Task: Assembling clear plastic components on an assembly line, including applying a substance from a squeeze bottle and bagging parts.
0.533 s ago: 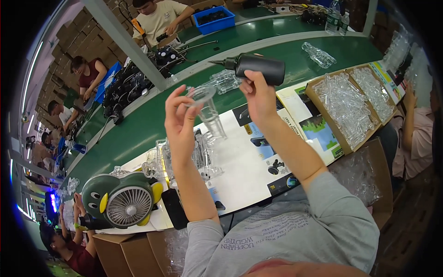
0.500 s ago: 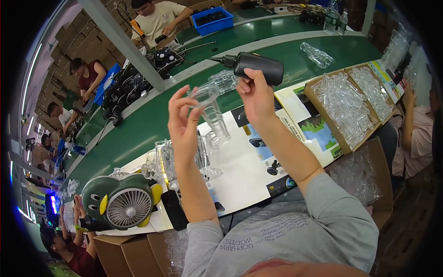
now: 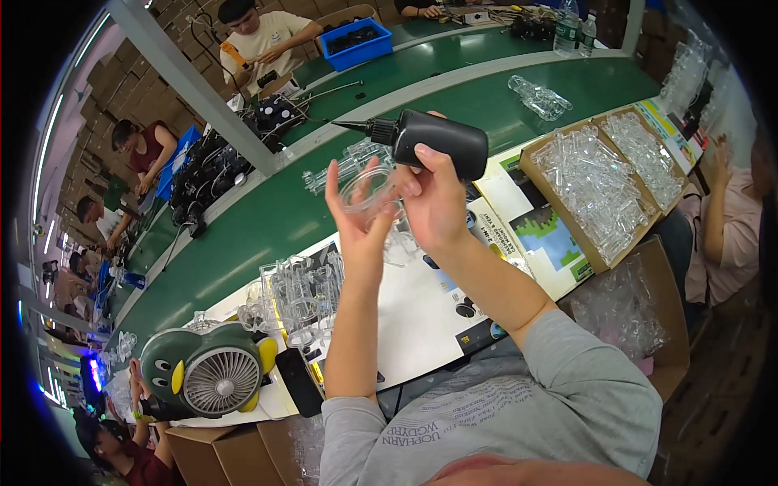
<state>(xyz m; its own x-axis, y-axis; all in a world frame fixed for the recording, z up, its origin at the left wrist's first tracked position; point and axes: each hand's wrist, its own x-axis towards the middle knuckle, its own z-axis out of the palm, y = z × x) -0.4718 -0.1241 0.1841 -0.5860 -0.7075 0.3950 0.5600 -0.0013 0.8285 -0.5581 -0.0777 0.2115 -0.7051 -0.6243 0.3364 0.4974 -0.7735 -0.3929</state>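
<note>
My left hand (image 3: 362, 239) has its fingers round a clear plastic piece (image 3: 366, 185) with a round ring at its top. Closed on a black squeeze bottle (image 3: 446, 144), my right hand (image 3: 438, 198) keeps it lying sideways, its pointed nozzle toward the left. The right fingers are up against the ring's edge; whether they also grip it, I cannot tell. Behind the hands, more clear plastic parts (image 3: 340, 168) lie on the green surface (image 3: 478, 101). A cluster of clear pieces (image 3: 300, 292) stands left of my left forearm.
On the left are a green character-shaped fan (image 3: 223, 381) and a black phone (image 3: 298, 382). A cardboard box (image 3: 601, 259) of clear parts sits at right, over printed cardboard (image 3: 421, 324). One clear piece (image 3: 539, 99) lies farther back. Co-workers sit around, one (image 3: 267, 36) across the line.
My hands have come together: the left moved right with the clear piece, and the right moved slightly left and down with the bottle. The clear piece's ring has turned and now meets the right fingers.
</note>
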